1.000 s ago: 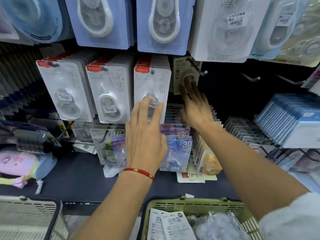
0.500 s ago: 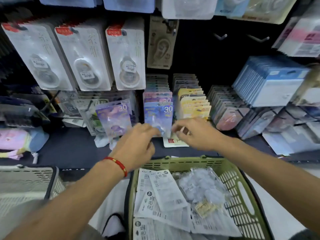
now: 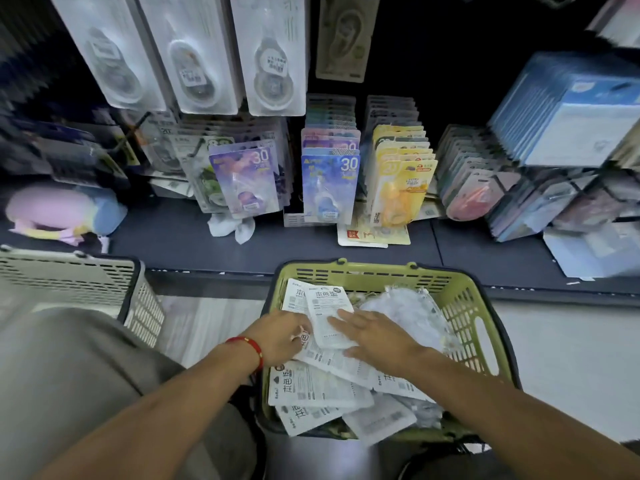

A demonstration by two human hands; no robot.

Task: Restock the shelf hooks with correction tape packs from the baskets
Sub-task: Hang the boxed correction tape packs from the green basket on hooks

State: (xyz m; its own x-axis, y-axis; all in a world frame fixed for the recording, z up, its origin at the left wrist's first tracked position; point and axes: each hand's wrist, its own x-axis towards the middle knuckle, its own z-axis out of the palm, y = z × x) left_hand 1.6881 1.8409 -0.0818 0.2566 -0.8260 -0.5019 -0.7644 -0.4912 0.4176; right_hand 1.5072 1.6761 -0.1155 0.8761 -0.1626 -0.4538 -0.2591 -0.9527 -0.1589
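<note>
A green basket (image 3: 481, 327) below the shelf holds several white correction tape packs lying face down and a clear bag (image 3: 412, 313). My left hand (image 3: 277, 337), with a red string at the wrist, curls around the left edge of the top white pack (image 3: 327, 313). My right hand (image 3: 377, 336) lies flat on that same pack, fingers spread. On the shelf above, one beige pack (image 3: 343, 36) hangs alone on its hook, right of three full rows of white packs (image 3: 273, 53).
A grey basket (image 3: 76, 282) stands at the left. The dark shelf ledge (image 3: 173, 237) carries rows of purple, blue and yellow "30" packs (image 3: 329, 181), a pink and blue plush (image 3: 65, 209) and blue packs (image 3: 568, 112) at right. My knee fills the lower left.
Both hands have dropped from the hooks, past the shelf front, into the green basket, and now rest on the top white pack. My view has tilted downward.
</note>
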